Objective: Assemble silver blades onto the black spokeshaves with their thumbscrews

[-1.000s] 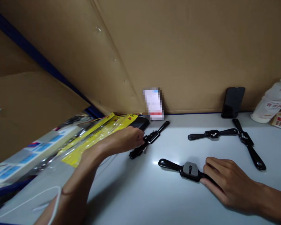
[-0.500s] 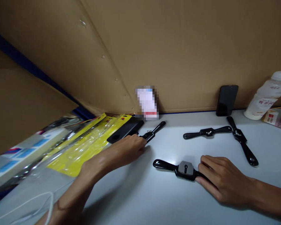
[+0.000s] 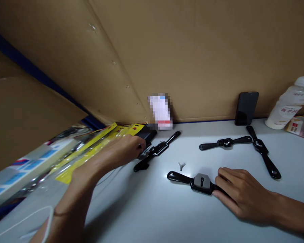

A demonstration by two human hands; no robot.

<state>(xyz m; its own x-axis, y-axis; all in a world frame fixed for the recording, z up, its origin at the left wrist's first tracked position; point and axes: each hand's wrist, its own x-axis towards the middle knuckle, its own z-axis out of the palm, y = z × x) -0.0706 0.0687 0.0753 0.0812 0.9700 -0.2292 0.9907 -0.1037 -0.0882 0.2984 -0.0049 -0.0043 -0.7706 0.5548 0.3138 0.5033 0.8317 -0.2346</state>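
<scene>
Head view: glossy black two-handled tool point(image 3: 202, 182) with smooth, flat grey octagonal plate lies on the pale, sheeny tabletop point(image 3: 147, 209); right hand point(image 3: 239, 192) is wrapped around its right handle. Left hand point(image 3: 130, 145), fingers curled, hangs beside the slender black double-handled tool point(image 3: 157, 150), which lies aslant before the crinkled yellow-and-clear plastic packaging point(image 3: 63, 175); a greyish sliver shows below the fingertips, cannot tell if gripped. Small silvery metal wing screw point(image 3: 181, 166) sits just beyond the plate-bearing tool's left handle. Against half a second ago: screw newly in sight on the bare surface; left hand, then over the slender tool's near half, is now further left, leaving that half uncovered. Right hand's hold matches.
</scene>
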